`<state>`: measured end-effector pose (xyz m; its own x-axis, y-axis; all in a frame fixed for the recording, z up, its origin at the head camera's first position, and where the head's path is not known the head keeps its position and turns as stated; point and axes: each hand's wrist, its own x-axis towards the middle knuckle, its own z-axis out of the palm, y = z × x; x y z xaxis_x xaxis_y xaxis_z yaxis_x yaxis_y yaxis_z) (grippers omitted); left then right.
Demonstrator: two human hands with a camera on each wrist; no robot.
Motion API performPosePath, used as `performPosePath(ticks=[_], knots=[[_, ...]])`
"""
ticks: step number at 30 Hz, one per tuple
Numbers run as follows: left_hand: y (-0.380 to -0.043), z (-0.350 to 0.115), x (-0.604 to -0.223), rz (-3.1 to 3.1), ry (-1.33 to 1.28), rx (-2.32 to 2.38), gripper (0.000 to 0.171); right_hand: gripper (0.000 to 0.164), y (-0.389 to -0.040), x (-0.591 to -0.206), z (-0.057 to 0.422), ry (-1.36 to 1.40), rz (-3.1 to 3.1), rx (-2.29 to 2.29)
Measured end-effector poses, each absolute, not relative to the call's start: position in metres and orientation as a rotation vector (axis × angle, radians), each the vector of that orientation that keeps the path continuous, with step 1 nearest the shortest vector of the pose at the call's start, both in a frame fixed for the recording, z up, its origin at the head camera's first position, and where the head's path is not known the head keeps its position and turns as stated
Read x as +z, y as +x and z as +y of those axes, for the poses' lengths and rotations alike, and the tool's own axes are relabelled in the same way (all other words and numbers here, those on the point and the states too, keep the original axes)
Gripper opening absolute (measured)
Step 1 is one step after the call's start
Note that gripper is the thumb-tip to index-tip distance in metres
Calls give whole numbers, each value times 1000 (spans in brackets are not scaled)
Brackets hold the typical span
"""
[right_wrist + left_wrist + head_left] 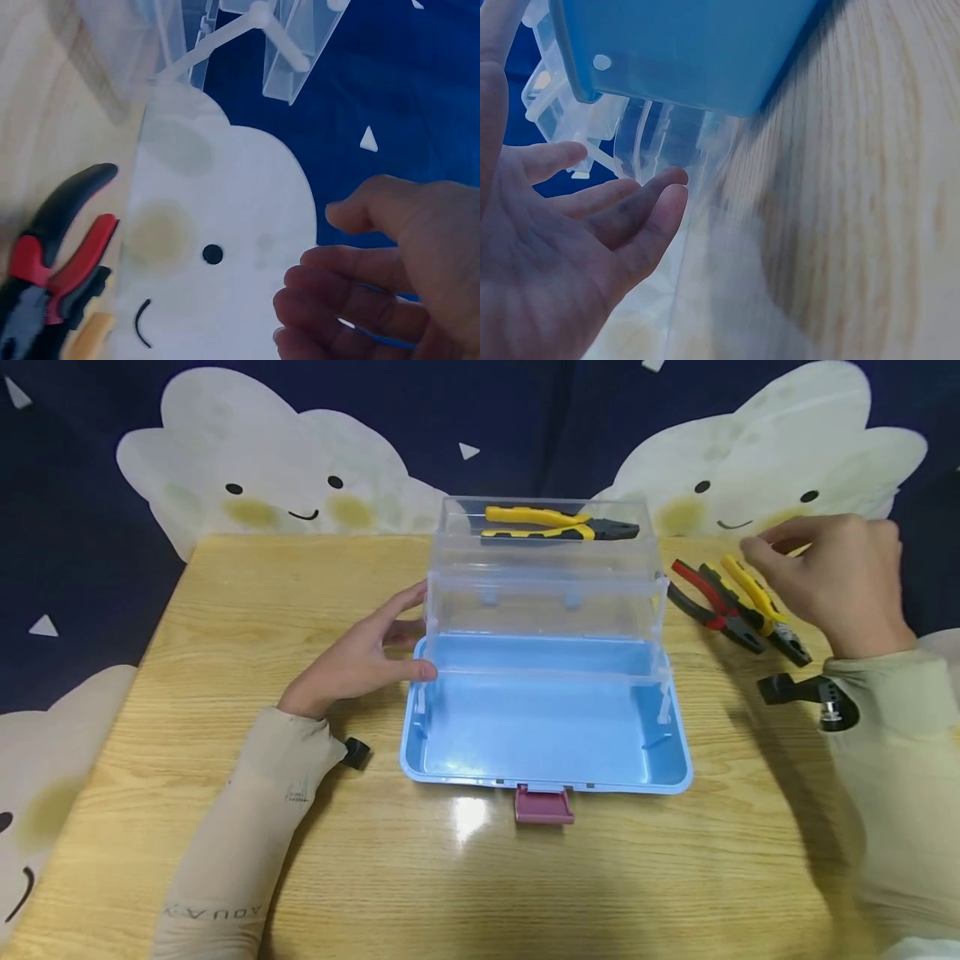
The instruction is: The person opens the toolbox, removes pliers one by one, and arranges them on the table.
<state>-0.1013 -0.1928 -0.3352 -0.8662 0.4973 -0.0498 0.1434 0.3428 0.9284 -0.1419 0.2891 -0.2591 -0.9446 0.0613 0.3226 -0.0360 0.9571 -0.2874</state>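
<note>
A blue toolbox (540, 727) stands unfolded on the table, its clear trays (543, 610) raised at the back. In the upper tray lie yellow-and-black pliers (615, 530). My left hand (363, 656) is at the toolbox's left side, thumb by the tray's edge and fingers spread behind it; the left wrist view shows its palm holding nothing. Over the table at right hovers my right hand (843, 581), its fingers loosely bent with nothing between them. Below and beside it are red-and-black pliers (723, 620) and another yellow-handled pair (753, 593).
A maroon latch (543, 806) sticks out from the toolbox's front edge. Clear plastic links (217, 41) join the trays at the side. Behind the wooden table (360, 877) hangs a dark blue cloth (517, 410) with cloud faces.
</note>
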Motion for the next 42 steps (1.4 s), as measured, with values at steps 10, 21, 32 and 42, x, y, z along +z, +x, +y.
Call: performPosePath(ticks=[10, 21, 32, 42], knots=[[-100, -193, -334, 2281, 584, 1535, 103, 43, -143, -229, 265, 253, -2638, 273], [-99, -193, -334, 2309, 541, 1492, 103, 38, -149, -211, 230, 494, -2623, 167], [-99, -193, -335, 2321, 535, 1495, 104, 35, -171, -212, 195, 810, -2631, -21], [-100, -195, -337, 2321, 550, 1491, 107, 38, -186, -214, 182, 974, -2659, -81]])
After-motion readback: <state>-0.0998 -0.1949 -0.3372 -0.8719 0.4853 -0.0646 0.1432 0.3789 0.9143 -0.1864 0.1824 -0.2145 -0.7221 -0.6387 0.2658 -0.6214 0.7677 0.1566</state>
